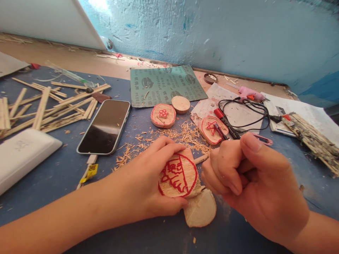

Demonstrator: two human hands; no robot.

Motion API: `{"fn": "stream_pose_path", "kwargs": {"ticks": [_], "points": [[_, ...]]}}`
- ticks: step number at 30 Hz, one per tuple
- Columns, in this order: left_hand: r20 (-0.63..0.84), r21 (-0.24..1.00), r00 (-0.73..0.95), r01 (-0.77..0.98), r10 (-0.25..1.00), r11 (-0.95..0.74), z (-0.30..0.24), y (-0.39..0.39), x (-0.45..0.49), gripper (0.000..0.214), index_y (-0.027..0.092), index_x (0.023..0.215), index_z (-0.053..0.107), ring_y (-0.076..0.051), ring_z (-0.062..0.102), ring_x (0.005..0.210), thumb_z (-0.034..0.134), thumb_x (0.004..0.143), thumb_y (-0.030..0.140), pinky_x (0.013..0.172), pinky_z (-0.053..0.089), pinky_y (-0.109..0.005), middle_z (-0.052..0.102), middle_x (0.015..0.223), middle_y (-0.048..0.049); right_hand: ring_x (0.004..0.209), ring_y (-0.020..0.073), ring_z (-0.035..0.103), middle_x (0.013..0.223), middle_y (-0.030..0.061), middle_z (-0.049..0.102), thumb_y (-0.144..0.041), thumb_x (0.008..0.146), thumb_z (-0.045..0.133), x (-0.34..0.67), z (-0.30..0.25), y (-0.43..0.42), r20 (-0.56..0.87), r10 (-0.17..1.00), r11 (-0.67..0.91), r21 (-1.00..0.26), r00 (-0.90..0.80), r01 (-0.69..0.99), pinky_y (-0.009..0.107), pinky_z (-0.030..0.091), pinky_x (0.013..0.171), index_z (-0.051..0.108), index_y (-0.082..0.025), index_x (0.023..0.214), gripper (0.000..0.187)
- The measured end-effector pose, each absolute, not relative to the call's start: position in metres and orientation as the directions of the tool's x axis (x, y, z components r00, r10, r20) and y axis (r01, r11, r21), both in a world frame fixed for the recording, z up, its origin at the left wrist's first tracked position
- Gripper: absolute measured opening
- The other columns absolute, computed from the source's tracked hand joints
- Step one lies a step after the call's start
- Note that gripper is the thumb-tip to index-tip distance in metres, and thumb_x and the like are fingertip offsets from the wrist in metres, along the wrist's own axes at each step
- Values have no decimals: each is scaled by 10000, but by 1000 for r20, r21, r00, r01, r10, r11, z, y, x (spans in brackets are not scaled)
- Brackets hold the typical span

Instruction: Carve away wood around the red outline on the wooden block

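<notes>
My left hand [159,176] grips a pale block of wood [192,169] by its left side, thumb below and fingers above. On its face is a red circle with a figure drawn inside. My right hand [254,183] is closed in a fist just right of the block. A thin dark tip [203,189] shows between the fist and the block's edge; what the fist holds is mostly hidden. A round wood slice [202,210] lies under the block. Beyond the fingers a wooden rod [201,159] is partly covered by my right hand.
Wood shavings [189,135] lie beyond the block, near slices with a red flower [163,114] and red star [209,128]. Around them are a plain slice [180,104], sandpaper [166,84], phone [104,127], white case [26,155], sticks [42,109], markers [226,123] and a pink glue gun [250,93].
</notes>
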State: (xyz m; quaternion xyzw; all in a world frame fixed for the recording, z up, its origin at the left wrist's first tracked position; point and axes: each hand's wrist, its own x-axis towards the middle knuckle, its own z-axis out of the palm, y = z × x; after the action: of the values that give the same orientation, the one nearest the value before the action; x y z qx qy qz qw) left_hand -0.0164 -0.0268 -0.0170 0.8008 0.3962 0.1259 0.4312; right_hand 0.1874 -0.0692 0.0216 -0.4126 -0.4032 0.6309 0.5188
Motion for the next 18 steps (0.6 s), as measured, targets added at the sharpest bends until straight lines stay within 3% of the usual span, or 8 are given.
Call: {"fn": "stream_pose_path", "kwargs": {"ticks": [9, 14, 18], "points": [[-174, 795, 648, 537, 742, -282, -14, -31, -14, 817, 256, 1464, 520, -285, 634, 1216, 858, 738, 417, 1065, 558, -427, 494, 1436, -90, 470, 110, 381, 525, -31, 387, -588, 1036, 593, 177, 16, -82, -44, 999, -42, -965, 2, -259, 289, 323, 445, 504, -196, 568, 617], [-184, 810, 655, 524, 733, -265, -16, -31, -13, 794, 281, 1455, 491, -257, 651, 1180, 847, 750, 363, 1062, 566, -416, 471, 1463, -77, 485, 129, 458, 515, -32, 438, -546, 1080, 522, 185, 17, -82, 15, 977, -20, -987, -213, -159, 302, 405, 488, 524, -210, 588, 595], [-180, 806, 664, 523, 726, -278, -17, -30, -13, 806, 296, 1439, 490, -278, 635, 1193, 867, 734, 398, 1064, 559, -445, 484, 1437, -83, 465, 111, 374, 502, -53, 382, -365, 1063, 477, 192, 25, -75, -34, 900, -72, -995, -435, -71, 315, 338, 494, 406, -217, 564, 526]]}}
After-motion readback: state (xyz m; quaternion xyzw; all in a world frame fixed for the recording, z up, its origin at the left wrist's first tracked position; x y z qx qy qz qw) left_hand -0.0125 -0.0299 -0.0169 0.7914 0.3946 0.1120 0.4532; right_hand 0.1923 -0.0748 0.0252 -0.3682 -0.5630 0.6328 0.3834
